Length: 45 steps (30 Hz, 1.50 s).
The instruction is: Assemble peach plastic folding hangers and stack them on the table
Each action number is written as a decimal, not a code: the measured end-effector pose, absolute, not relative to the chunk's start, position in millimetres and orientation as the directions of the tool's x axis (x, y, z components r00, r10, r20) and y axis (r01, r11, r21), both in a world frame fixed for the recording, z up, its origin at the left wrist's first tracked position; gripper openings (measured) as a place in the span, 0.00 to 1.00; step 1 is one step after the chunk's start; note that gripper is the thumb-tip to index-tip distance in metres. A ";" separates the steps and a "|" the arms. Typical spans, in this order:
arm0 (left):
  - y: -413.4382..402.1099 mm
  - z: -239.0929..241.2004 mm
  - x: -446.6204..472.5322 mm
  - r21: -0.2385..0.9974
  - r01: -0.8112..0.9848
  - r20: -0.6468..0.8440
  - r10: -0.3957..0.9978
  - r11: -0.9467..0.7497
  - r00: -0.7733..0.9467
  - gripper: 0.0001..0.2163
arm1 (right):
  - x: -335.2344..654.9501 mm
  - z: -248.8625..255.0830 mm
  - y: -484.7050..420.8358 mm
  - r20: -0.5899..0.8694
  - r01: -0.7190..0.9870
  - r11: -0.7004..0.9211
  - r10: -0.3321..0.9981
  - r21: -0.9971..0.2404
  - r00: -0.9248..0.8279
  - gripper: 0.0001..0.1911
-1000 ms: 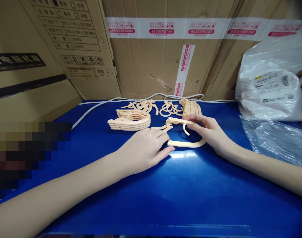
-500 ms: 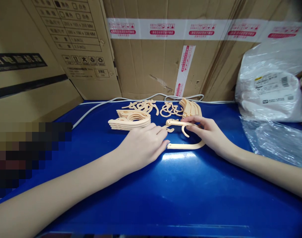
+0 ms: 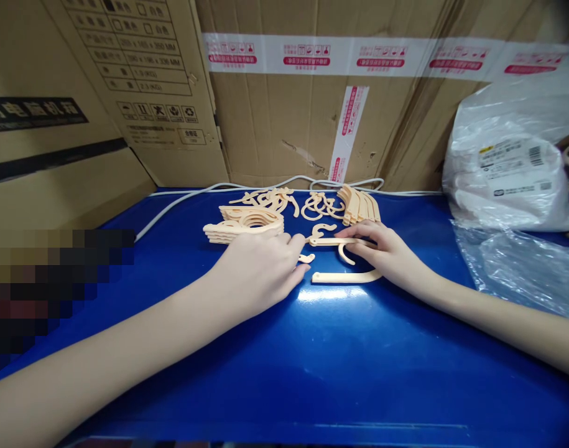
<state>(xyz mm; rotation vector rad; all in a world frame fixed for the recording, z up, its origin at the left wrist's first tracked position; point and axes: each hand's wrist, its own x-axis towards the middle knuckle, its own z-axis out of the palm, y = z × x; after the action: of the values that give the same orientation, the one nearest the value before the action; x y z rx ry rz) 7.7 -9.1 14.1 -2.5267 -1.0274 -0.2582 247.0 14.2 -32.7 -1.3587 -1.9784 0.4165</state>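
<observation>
Cream plastic parts of what look like folding clothes hangers are in front of me. My right hand (image 3: 382, 246) is closed on a straight hanger arm (image 3: 327, 242), just above the blue table. My left hand (image 3: 260, 267) pinches a hanger piece, mostly hidden by my fingers, with its curved end (image 3: 307, 257) showing below them. The two pieces meet near my left fingertips; whether they are joined I cannot tell. Beneath the right fingers a hook (image 3: 346, 255) curves down. A loose bent arm (image 3: 342, 277) lies in front, and a small hook (image 3: 322, 230) sits behind.
Stacked hanger parts (image 3: 240, 234) lie left of centre. Behind are loose parts (image 3: 265, 199), hooks (image 3: 318, 206) and a row of curved arms (image 3: 361, 204). A white cable (image 3: 195, 190) runs along cardboard boxes (image 3: 284, 124). A plastic bag (image 3: 508, 174) stands at the right.
Both hands have shifted slightly left. The held arm has come lower, its end now at my left fingertips. The small hook behind shows more clearly.
</observation>
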 end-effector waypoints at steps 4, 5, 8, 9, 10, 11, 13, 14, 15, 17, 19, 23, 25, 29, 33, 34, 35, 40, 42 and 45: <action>-6.6 13.5 6.9 -0.226 0.700 0.216 0.665 -0.678 0.714 0.08 | 248.5 -34.4 14.6 0.354 0.735 0.404 0.905 -0.545 -0.236 0.12; -6.4 12.9 6.9 -0.226 0.698 0.207 0.667 -0.679 0.716 0.08 | 248.6 -34.6 14.4 0.352 0.742 0.405 0.904 -0.534 -0.241 0.12; -6.3 11.0 6.6 -0.239 0.693 0.212 0.659 -0.681 0.721 0.07 | 248.0 -34.3 13.2 0.360 0.761 0.413 0.899 -0.500 -0.250 0.12; -6.4 10.5 6.4 -0.243 0.688 0.216 0.654 -0.683 0.725 0.07 | 247.7 -34.1 12.8 0.360 0.766 0.413 0.898 -0.493 -0.253 0.13; -6.5 10.2 6.2 -0.249 0.684 0.220 0.647 -0.686 0.730 0.06 | 247.4 -34.0 12.5 0.359 0.769 0.413 0.898 -0.487 -0.255 0.13; -6.7 10.0 6.0 -0.255 0.676 0.222 0.639 -0.691 0.737 0.06 | 247.2 -34.0 12.4 0.357 0.773 0.414 0.898 -0.482 -0.258 0.13; -7.2 9.8 6.0 -0.267 0.660 0.221 0.622 -0.703 0.752 0.05 | 247.0 -34.4 12.8 0.360 0.776 0.418 0.895 -0.472 -0.263 0.13; -7.4 9.8 6.2 -0.272 0.656 0.219 0.619 -0.704 0.755 0.05 | 247.0 -34.6 13.1 0.366 0.778 0.422 0.892 -0.466 -0.265 0.12; -7.6 9.9 6.5 -0.277 0.656 0.220 0.618 -0.702 0.754 0.05 | 246.9 -34.8 13.2 0.371 0.779 0.427 0.889 -0.459 -0.269 0.12; -7.8 10.0 7.1 -0.281 0.665 0.227 0.625 -0.692 0.747 0.05 | 246.0 -34.1 12.0 0.387 0.786 0.436 0.881 -0.438 -0.273 0.12; -7.4 10.0 7.2 -0.290 0.672 0.232 0.631 -0.682 0.741 0.07 | 243.5 -31.6 7.9 0.413 0.801 0.448 0.867 -0.396 -0.281 0.11; -4.9 8.9 5.5 -0.309 0.671 0.236 0.629 -0.674 0.741 0.07 | 234.7 -23.2 -7.4 0.502 0.823 0.531 0.778 -0.202 -0.379 0.11; -3.3 7.4 4.7 -0.315 0.663 0.229 0.623 -0.679 0.748 0.06 | 230.5 -20.1 -14.3 0.533 0.810 0.581 0.712 -0.082 -0.457 0.11; -1.8 4.6 5.2 -0.319 0.649 0.254 0.598 -0.690 0.760 0.06 | 225.9 -18.3 -19.1 0.494 0.749 0.661 0.640 0.037 -0.589 0.16; -4.3 6.2 6.5 -0.210 0.699 0.301 0.635 -0.684 0.712 0.08 | 223.9 -18.6 -17.0 0.391 0.694 0.717 0.619 0.072 -0.681 0.14; -5.2 7.3 6.5 -0.167 0.716 0.320 0.649 -0.678 0.690 0.08 | 223.4 -18.8 -16.6 0.389 0.686 0.723 0.610 0.084 -0.690 0.14; -6.1 8.5 6.4 -0.125 0.730 0.347 0.659 -0.672 0.667 0.09 | 223.0 -19.0 -16.4 0.399 0.680 0.727 0.597 0.097 -0.696 0.14; -11.4 14.2 6.7 0.014 0.726 0.525 0.623 -0.687 0.580 0.09 | 222.4 -20.1 -18.0 0.487 0.631 0.751 0.485 0.192 -0.726 0.13; -14.1 15.2 7.7 0.037 0.717 0.555 0.612 -0.696 0.564 0.10 | 223.1 -19.9 -19.7 0.522 0.616 0.757 0.442 0.219 -0.729 0.13; -16.9 14.9 8.4 0.039 0.681 0.565 0.578 -0.731 0.588 0.11 | 225.1 -19.5 -23.2 0.552 0.600 0.762 0.398 0.245 -0.732 0.11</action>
<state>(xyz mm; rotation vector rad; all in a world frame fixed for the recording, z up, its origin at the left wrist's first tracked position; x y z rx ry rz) 8.4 -16.9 14.9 -2.6345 -1.0553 -0.8391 225.1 -23.2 -19.5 -0.7523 -2.4808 -0.5697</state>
